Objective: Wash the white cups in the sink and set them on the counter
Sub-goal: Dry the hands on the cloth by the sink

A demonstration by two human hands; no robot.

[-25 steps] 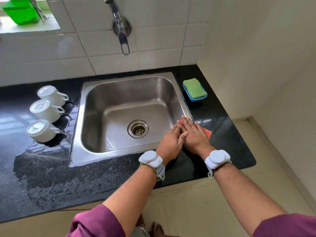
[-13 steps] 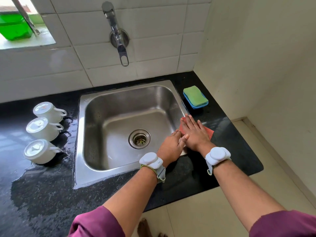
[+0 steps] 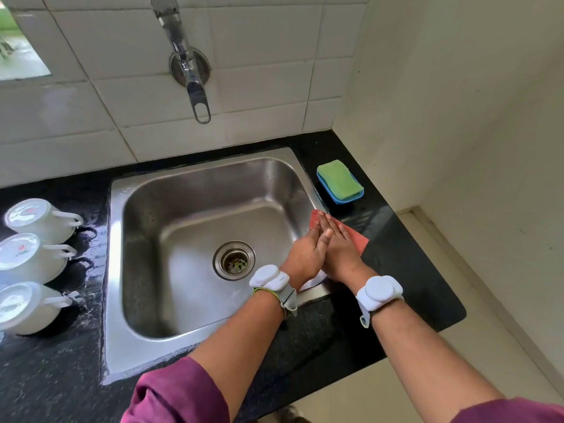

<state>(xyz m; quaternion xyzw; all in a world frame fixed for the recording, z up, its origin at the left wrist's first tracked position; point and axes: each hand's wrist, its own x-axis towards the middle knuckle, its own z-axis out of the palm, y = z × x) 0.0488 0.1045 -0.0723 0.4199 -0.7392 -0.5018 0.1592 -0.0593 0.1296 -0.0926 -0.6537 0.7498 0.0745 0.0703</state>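
Observation:
Three white cups stand upside down in a column on the wet black counter (image 3: 55, 377) left of the sink: the far cup (image 3: 36, 219), the middle cup (image 3: 29, 257) and the near cup (image 3: 26, 306). The steel sink (image 3: 195, 227) holds no cups. My left hand (image 3: 305, 254) and my right hand (image 3: 338, 248) lie flat side by side, fingers straight, pressing on a red cloth (image 3: 357, 239) at the sink's right rim. Neither hand grips anything. A white band sits on each wrist.
A chrome tap (image 3: 190, 71) juts from the tiled wall above the sink. A green sponge (image 3: 339, 178) rests in a blue dish on the counter's far right. A plain wall closes the right side, and the counter ends just right of my hands.
Both hands stay flat on the red cloth, shifted slightly along it. My head has moved closer and lower, so the sink and cups appear larger and lower in view.

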